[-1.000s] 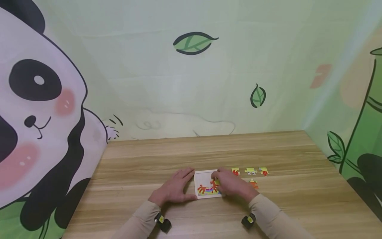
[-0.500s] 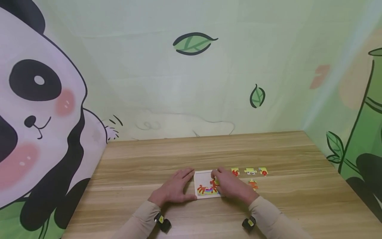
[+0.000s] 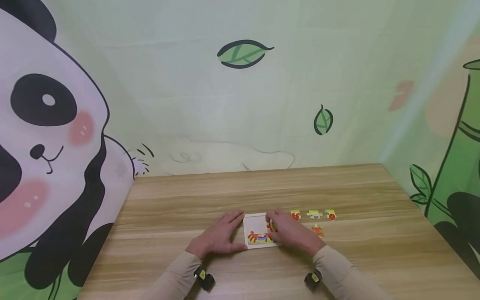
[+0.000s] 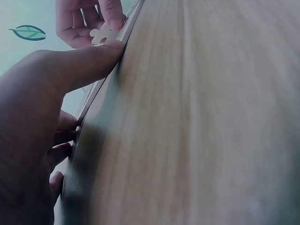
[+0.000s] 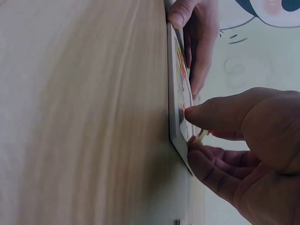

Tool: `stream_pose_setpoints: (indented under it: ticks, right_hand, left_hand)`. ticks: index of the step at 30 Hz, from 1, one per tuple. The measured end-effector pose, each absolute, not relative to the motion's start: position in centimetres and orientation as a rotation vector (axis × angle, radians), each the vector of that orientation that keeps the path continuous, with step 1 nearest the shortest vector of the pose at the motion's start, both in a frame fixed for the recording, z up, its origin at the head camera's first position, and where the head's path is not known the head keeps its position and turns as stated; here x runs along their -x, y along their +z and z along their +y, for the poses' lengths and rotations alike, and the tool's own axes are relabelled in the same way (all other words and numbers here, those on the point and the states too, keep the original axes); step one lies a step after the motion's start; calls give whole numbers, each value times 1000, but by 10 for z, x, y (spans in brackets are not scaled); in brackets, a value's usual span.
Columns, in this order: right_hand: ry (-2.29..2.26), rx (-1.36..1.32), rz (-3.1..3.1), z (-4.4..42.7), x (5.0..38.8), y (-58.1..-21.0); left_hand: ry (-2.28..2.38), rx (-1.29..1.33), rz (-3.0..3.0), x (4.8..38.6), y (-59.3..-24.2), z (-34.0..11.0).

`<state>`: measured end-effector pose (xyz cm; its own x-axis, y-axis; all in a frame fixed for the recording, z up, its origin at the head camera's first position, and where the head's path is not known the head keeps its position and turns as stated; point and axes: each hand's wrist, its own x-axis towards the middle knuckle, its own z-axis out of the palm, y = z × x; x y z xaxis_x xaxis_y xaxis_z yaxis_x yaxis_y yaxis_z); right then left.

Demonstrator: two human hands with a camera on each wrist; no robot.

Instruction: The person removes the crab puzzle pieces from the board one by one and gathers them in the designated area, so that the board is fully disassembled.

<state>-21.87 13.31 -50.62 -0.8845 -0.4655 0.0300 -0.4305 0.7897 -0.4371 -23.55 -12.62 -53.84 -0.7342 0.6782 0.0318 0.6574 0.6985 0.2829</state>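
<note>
My left hand [image 3: 222, 236] rests along the left side of a white puzzle frame [image 3: 255, 223], its thumb at the near corner and fingertips by the far corner. Inside the frame, pieces with orange legs and a rainbow [image 3: 258, 238] lie along the near edge. Over the frame's right side, my right hand [image 3: 292, 230] pinches a jigsaw piece [image 4: 104, 36] between thumb and fingers. That piece is tilted up from the frame and partly hidden by the fingers; in the right wrist view only its edge [image 5: 202, 135] shows.
Right of the frame on the wooden table [image 3: 187, 200] lie several loose jigsaw pieces, among them a yellow-and-white one [image 3: 314, 214] and an orange one [image 3: 317, 231]. Behind the table hangs a green wall cloth [image 3: 168, 104] with a panda and leaves.
The jigsaw piece in my right hand has tilted and shifted slightly to the right, away from the laid pieces. Both hands stay nearly in the same spot.
</note>
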Motion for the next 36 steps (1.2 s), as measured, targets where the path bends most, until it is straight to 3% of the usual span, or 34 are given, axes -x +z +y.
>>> stream_pose_setpoints:
  ticks: [12, 36]
  right_hand:
    - [-958, 792, 2742, 150, 225, -509]
    - [-890, 945, 2704, 157, 230, -504]
  left_hand:
    - [407, -1114, 2826, 235, -540, -126]
    - [403, -1112, 2833, 237, -539, -127]
